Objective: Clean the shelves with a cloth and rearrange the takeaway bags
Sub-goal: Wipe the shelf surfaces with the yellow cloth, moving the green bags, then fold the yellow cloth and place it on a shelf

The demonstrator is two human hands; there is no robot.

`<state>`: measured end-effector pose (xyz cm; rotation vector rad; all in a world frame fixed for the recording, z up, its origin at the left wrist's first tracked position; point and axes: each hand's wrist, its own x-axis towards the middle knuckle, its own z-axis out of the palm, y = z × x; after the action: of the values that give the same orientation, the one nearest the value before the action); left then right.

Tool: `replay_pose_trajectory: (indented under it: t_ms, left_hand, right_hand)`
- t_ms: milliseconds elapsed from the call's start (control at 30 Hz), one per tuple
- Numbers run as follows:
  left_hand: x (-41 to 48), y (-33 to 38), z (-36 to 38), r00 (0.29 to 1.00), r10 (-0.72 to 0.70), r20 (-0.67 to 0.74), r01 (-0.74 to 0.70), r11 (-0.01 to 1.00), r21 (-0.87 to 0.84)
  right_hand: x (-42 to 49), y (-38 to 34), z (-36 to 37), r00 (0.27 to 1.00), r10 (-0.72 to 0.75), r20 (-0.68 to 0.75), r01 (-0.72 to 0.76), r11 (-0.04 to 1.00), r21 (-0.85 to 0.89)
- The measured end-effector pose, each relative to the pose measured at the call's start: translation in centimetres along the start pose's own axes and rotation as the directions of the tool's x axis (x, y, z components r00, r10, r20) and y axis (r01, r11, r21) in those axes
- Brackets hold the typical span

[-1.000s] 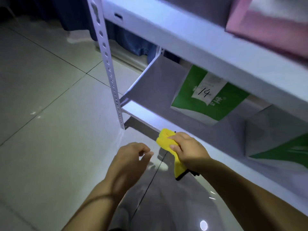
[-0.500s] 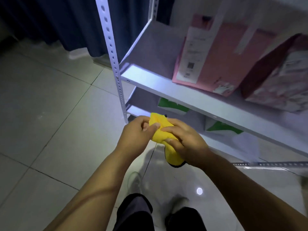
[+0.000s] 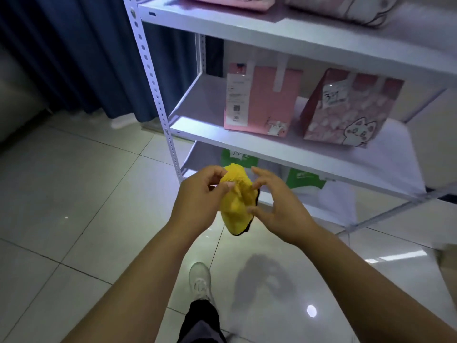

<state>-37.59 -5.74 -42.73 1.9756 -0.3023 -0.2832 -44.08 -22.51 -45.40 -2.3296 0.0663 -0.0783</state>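
A yellow cloth (image 3: 238,201) with a dark edge hangs between both hands, in front of the white metal shelf unit (image 3: 284,152). My left hand (image 3: 200,199) pinches its upper left part. My right hand (image 3: 274,206) touches its right side with fingers spread. Two pink takeaway bags stand on the middle shelf: a plain pink bag (image 3: 262,102) at the left and a cat-print bag (image 3: 346,110) at the right. Green-and-white bags (image 3: 305,180) sit on the lowest shelf, partly hidden by my hands. More pink bags (image 3: 333,6) rest on the top shelf.
A perforated white upright post (image 3: 158,95) stands at the shelf's front left corner. Dark blue curtains (image 3: 74,53) hang behind at the left. The floor is glossy pale tile (image 3: 61,194). My white shoe (image 3: 200,280) is below my hands.
My view has risen from the lowest shelf to the middle and top shelves. My left hand came over and took hold of the cloth, which my right hand held alone; my right fingers have loosened.
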Motion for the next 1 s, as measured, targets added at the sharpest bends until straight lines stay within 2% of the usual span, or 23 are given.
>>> replay_pose_trajectory:
  t_ms: [100, 200, 333, 467, 567, 767, 933, 1000]
  left_hand:
    - [-2.4, 2.1, 0.0, 0.999, 0.026, 0.025, -0.027, 0.998, 0.052]
    - [-4.1, 3.9, -0.8, 0.996, 0.087, 0.007, -0.087, 0.996, 0.031]
    - [-5.8, 6.2, -2.2, 0.987, 0.148, 0.066, -0.145, 0.988, -0.051]
    - [-7.1, 7.8, -4.1, 0.949, 0.267, 0.169, -0.248, 0.960, -0.127]
    - [-8.0, 8.2, -6.0, 0.932, 0.309, 0.190, -0.280, 0.945, -0.168]
    - [-9.4, 7.3, -10.4, 0.924, 0.322, 0.204, -0.292, 0.942, -0.165]
    - [-10.1, 6.4, -13.3, 0.891, 0.306, 0.336, -0.234, 0.943, -0.238]
    - [-10.2, 5.9, -13.8, 0.864, 0.306, 0.400, -0.237, 0.948, -0.214]
  right_hand:
    - [-2.7, -0.9, -2.2, 0.990, 0.127, -0.054, -0.126, 0.992, 0.015]
    - [-4.5, -2.2, -3.8, 0.984, 0.177, -0.009, -0.178, 0.984, -0.027]
    - [-6.4, -4.4, -4.9, 0.985, 0.154, 0.080, -0.148, 0.986, -0.074]
    - [-7.6, -7.3, -6.4, 0.993, 0.114, -0.006, -0.114, 0.993, -0.031]
    - [-8.4, -9.5, -6.9, 0.992, 0.124, -0.040, -0.124, 0.992, -0.008]
    - [-9.9, -14.1, -4.8, 0.981, 0.128, -0.143, -0.134, 0.990, -0.034]
    - [-11.3, -16.5, -3.3, 0.977, 0.104, -0.187, -0.126, 0.986, -0.110]
    - [-11.9, -17.3, -3.3, 0.979, 0.094, -0.180, -0.122, 0.981, -0.151]
